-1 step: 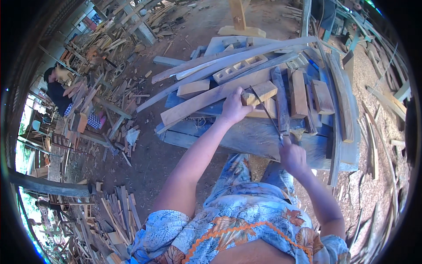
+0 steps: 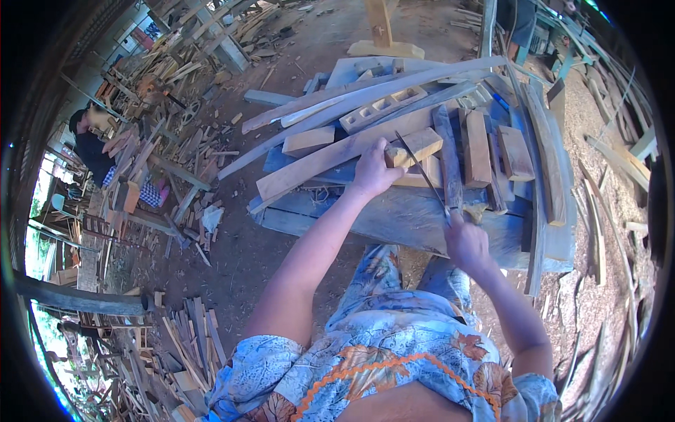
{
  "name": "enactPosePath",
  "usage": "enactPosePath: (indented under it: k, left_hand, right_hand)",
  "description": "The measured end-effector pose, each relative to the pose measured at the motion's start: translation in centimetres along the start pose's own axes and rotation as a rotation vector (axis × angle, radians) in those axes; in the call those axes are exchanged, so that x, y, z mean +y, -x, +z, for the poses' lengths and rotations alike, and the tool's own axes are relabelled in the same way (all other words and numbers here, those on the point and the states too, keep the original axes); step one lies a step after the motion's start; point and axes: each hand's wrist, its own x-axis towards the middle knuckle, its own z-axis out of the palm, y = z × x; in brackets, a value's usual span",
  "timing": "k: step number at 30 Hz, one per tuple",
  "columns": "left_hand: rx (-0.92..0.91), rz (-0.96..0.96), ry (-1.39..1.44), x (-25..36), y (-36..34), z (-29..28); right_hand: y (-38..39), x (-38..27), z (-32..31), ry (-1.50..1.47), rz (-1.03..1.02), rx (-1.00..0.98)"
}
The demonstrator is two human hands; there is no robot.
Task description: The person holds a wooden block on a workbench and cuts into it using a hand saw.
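A short, squared block of wood (image 2: 424, 143) lies tilted across other timber on the bench. My left hand (image 2: 377, 169) is closed round its left end, fingers and thumb pressing on it. In my right hand (image 2: 467, 243), the fist is wrapped round the handle of a long, thin, dark file-like tool (image 2: 430, 184). Its shaft slants up to the left and crosses the block close to my left fingers. Whether its edge is toothed is too fine to see. Beneath the block is a long pale board (image 2: 295, 172).
Wood blocks (image 2: 477, 151) and dark strips (image 2: 448, 155) lie right of the work. A piece with square recesses (image 2: 383, 109) and a long curved plank (image 2: 337, 116) lie behind, on a worn bench (image 2: 337, 218). Another person (image 2: 95, 148) is at far left among scrap wood.
My right hand has pushed the thin tool slightly up and to the left, so its tip reaches a little farther past the block. My left hand and the block stay put.
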Motion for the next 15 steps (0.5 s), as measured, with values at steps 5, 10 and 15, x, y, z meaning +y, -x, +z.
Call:
enactPosePath:
  k: [5,10,15]
  left_hand:
    - [0.074,0.040,0.016,0.3,-0.4,1.1]
    - [0.012,0.008,0.007,-0.6,-0.7,1.0]
    - [0.081,0.082,-0.035,-0.4,-0.4,0.6]
  right_hand:
    - [-10.0,-2.2,-0.3,0.018,-0.121,0.104]
    - [-9.6,-2.5,0.4,-0.014,-0.149,0.153]
    - [0.0,0.9,1.3,0.023,-0.004,0.032]
